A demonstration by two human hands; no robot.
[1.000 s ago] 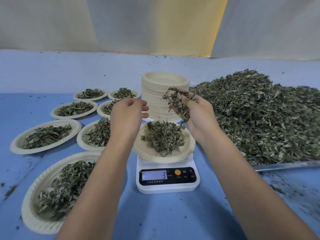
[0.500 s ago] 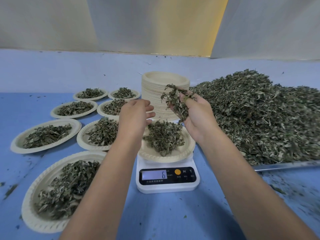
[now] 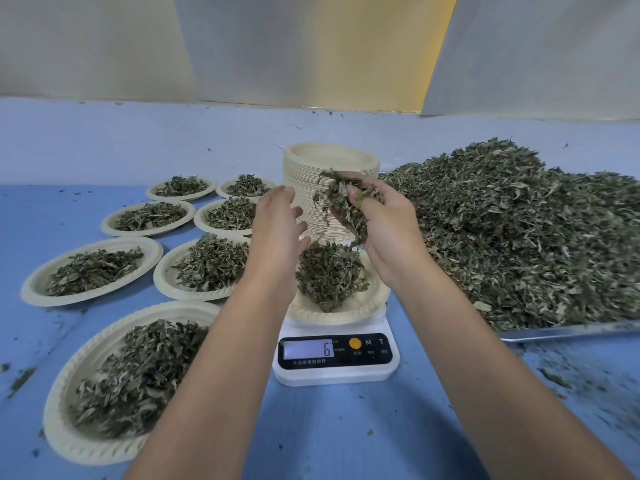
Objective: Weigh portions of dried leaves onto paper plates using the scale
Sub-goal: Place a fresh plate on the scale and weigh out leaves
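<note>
- Head view: right hand (image 3: 384, 233), fingers curled round a clump of leaves (image 3: 341, 209), is above the plate (image 3: 346, 318) on the scale (image 3: 367, 374); left hand (image 3: 277, 230) hangs relaxed, holding nothing.
- Display (image 3: 308, 348) reads 6: sprinkle slowly, keeping both hands off the plate.

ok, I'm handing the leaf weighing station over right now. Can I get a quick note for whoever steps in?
Left hand: open and empty, above the left edge of the plate on the scale.
Right hand: grips a clump of dried leaves over that plate.
The scale display reads 6, and the plate carries a small heap.
Done: seven filled plates on the left.
Left: top up this portion (target not shown), set it aside, then take a fresh plate from the stack. The leaf pile is on the tray at right.
</note>
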